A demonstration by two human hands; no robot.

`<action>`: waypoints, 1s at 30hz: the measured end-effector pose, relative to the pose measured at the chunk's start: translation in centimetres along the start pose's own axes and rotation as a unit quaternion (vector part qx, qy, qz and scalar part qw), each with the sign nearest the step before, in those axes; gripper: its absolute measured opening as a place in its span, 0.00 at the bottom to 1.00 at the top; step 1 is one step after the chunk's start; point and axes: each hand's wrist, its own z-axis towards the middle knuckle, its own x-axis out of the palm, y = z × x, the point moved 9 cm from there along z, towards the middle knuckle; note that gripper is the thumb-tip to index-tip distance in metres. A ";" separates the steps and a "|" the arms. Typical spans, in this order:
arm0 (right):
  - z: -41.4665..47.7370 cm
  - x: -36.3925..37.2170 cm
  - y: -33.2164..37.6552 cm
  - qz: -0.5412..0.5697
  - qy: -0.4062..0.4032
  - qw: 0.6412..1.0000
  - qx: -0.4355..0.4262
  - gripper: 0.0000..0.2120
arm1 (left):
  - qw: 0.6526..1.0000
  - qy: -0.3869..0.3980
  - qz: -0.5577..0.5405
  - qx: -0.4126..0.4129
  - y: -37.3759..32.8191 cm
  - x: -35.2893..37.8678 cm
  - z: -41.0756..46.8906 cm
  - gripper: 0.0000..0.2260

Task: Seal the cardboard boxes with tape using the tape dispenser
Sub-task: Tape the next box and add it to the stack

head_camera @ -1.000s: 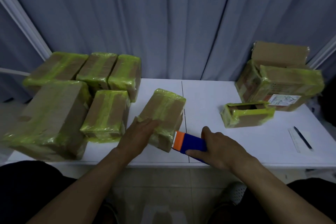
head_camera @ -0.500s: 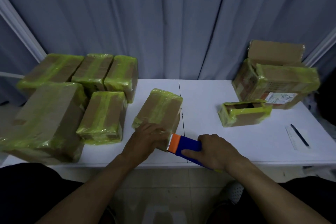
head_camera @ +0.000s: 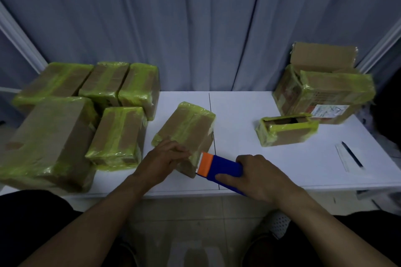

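A cardboard box wrapped in yellow-green tape lies tilted on the white table, near its front edge. My left hand presses flat on the box's near end. My right hand grips a blue tape dispenser whose orange head touches the box's near right corner. A small box with an open top sits to the right. Behind it stand bigger taped boxes.
Several taped boxes are packed together on the table's left side, the largest at the front left corner. A pen on a paper slip lies at the right. Grey curtains hang behind the table.
The dispenser's orange head has stayed against the box's near corner. My left hand slid slightly right along the box's near end.
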 end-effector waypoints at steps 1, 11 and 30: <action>-0.3 -0.4 -0.6 -0.001 0.000 1.000 0.010 0.28 | 1.000 0.000 0.000 -0.008 0.1 -0.1 0.0 0.14; 0.5 0.1 -3.1 -0.044 0.016 0.997 0.059 0.28 | 0.999 0.030 0.016 -0.028 -0.7 0.2 0.4 0.15; 5.9 4.7 -1.2 -0.083 0.079 0.990 0.084 0.36 | 1.000 -0.001 -0.001 -0.021 -0.8 1.1 0.7 0.12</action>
